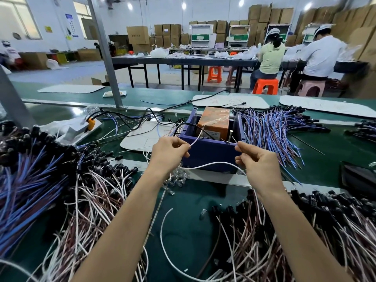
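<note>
My left hand (169, 152) pinches a thin white wire (211, 164) near one end; that end rises toward the blue box (209, 153). My right hand (257, 161) pinches a thin wire tip close to the box's front right corner, and the white wire loops in a sagging arc between both hands, then runs down past my right wrist. Inside the blue box stands an orange carton (215, 123) next to two upright metal pins.
Piles of white-and-brown wires with black ends (95, 200) lie left and right (305, 231) on the green bench. Blue-and-purple wire bundles (270, 135) fan out right of the box and at far left. Small clear bulbs (177, 180) lie between my arms. Two seated people work at a far table.
</note>
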Action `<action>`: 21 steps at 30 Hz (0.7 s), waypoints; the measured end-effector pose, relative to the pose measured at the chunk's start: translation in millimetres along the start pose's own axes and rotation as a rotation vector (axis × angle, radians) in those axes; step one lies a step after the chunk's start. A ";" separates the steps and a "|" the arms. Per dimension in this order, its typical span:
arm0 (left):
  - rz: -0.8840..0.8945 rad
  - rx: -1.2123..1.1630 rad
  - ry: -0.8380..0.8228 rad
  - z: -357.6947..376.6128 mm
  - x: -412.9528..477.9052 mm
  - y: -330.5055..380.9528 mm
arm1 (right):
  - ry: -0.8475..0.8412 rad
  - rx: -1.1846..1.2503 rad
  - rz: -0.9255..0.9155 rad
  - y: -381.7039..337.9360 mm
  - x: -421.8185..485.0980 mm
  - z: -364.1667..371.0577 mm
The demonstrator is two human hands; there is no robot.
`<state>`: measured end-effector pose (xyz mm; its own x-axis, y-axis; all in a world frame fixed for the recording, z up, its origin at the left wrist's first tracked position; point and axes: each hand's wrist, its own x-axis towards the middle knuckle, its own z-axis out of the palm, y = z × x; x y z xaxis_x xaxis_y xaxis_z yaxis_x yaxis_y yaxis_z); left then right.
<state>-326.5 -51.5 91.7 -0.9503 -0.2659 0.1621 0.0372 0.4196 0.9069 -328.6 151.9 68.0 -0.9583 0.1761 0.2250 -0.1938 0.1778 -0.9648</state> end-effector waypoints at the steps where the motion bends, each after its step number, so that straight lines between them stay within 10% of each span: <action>1: 0.004 0.006 -0.004 0.0 0.2 -0.2 | -0.008 -0.017 -0.006 0.5 0.0 0.6; 21: 0.023 0.019 -0.020 -0.1 0.5 -1.6 | -0.098 -0.193 0.013 3.8 -2.5 -0.6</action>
<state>-327.0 -52.4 90.4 -0.9552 -0.2389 0.1747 0.0533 0.4416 0.8956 -326.9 152.8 63.8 -0.9781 0.0867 0.1893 -0.1464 0.3599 -0.9214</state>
